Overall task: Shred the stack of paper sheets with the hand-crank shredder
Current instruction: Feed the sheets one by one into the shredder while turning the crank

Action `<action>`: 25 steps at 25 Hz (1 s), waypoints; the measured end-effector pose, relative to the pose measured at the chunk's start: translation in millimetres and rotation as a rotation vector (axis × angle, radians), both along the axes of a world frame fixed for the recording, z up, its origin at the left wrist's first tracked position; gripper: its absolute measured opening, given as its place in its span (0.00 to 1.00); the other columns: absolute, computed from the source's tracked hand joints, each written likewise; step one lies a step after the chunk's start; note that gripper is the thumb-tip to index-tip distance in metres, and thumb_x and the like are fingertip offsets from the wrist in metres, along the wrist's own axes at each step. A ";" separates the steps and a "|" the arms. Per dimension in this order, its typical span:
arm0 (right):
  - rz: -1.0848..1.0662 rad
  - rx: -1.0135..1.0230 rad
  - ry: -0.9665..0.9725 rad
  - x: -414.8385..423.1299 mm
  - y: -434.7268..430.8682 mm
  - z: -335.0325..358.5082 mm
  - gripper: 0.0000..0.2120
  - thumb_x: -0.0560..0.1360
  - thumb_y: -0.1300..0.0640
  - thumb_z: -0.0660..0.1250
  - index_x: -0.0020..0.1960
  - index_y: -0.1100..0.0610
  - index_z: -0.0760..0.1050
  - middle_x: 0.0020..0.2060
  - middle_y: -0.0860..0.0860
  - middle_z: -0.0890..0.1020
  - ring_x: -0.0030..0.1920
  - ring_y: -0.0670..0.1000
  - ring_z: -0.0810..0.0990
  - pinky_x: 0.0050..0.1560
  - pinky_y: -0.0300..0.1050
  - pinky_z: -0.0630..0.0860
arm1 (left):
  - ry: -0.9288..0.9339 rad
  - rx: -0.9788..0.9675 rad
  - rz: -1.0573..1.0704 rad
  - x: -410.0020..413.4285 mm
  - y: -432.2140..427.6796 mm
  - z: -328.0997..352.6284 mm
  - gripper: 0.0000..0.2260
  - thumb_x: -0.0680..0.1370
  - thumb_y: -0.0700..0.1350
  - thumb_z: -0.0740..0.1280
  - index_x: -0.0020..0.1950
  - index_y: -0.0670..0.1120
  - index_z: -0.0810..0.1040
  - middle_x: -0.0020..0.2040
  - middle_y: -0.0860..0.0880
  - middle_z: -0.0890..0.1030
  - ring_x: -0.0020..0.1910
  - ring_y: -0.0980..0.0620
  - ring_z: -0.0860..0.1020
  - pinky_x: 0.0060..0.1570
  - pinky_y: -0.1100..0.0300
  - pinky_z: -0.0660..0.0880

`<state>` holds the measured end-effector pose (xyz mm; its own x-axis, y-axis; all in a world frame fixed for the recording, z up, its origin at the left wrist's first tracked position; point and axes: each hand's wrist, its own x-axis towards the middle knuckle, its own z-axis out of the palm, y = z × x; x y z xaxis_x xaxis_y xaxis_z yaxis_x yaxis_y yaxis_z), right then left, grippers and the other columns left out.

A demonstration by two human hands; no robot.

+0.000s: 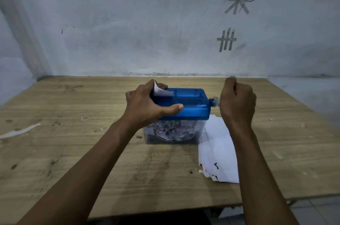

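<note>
The hand-crank shredder [191,104] stands mid-table: a blue top over a clear bin [173,132] full of paper shreds. A white paper sheet [161,90] sticks up from the slot at the top's left end. My left hand [145,104] grips the blue top, thumb along its front, fingers behind the sheet. My right hand [237,100] is fisted around the crank handle [214,101] at the shredder's right side; the handle is blurred and mostly hidden. The stack of white paper sheets [219,153] lies on the table right of the bin, under my right forearm.
The wooden table [73,132] meets a grey wall at the back, with tape marks on it. A white paper strip [20,131] lies near the table's left edge. Small scraps dot the surface. Tiled floor shows past the table's near right corner.
</note>
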<state>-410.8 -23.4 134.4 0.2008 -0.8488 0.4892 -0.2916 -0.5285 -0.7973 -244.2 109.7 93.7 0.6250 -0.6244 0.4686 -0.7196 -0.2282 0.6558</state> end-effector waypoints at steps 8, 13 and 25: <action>0.293 0.410 0.137 71.6 -74.1 15.5 0.13 0.78 0.56 0.55 0.36 0.58 0.66 0.29 0.54 0.70 0.29 0.53 0.69 0.31 0.42 0.65 | 0.039 -0.034 -0.077 10.1 1.2 -5.1 0.27 0.58 0.74 0.75 0.46 0.60 0.74 0.57 0.64 0.80 0.59 0.58 0.78 0.63 0.42 0.73; 0.321 0.606 0.102 77.8 -79.2 -18.8 0.07 0.77 0.60 0.56 0.40 0.57 0.66 0.34 0.52 0.69 0.31 0.51 0.66 0.29 0.40 0.62 | 0.040 -0.084 -0.037 6.8 -1.7 -5.5 0.30 0.58 0.75 0.75 0.51 0.58 0.77 0.55 0.65 0.80 0.57 0.61 0.78 0.63 0.42 0.74; 0.460 0.823 0.141 1.6 -21.0 -65.1 0.20 0.85 0.54 0.51 0.36 0.56 0.69 0.20 0.47 0.67 0.18 0.44 0.61 0.20 0.37 0.58 | -0.146 0.101 0.022 -4.5 4.5 0.9 0.35 0.59 0.81 0.61 0.57 0.61 0.74 0.54 0.65 0.75 0.54 0.61 0.72 0.53 0.52 0.58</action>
